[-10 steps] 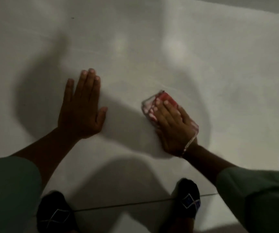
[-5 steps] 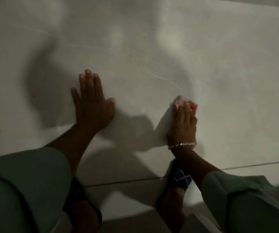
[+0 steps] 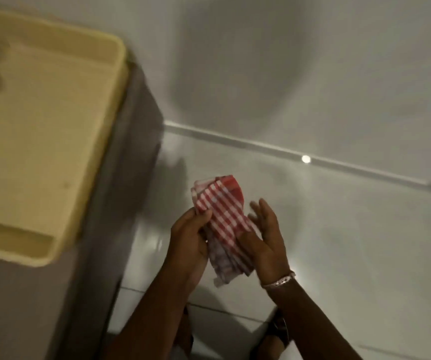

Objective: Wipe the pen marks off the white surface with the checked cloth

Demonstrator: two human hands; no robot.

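The red and white checked cloth (image 3: 222,224), folded into a long strip, is held up in the air between both hands. My left hand (image 3: 191,237) grips its left edge with thumb and fingers. My right hand (image 3: 263,237) lies against its right side, thumb pressed on the cloth and fingers spread. A white surface (image 3: 300,74) fills the upper right, meeting the white floor tiles (image 3: 352,242) at a pale strip. No pen marks show on it in this dim view.
A pale yellow plastic tray (image 3: 40,126) sits on a grey cabinet or stand (image 3: 131,165) at the left. A bright light spot (image 3: 306,159) reflects on the strip. My feet (image 3: 276,331) in dark sandals stand on the tiles below.
Both hands have left the white surface. The cloth, pressed flat under my right hand before, is now lifted and held between both hands. The view has swung to show the tray at the left.
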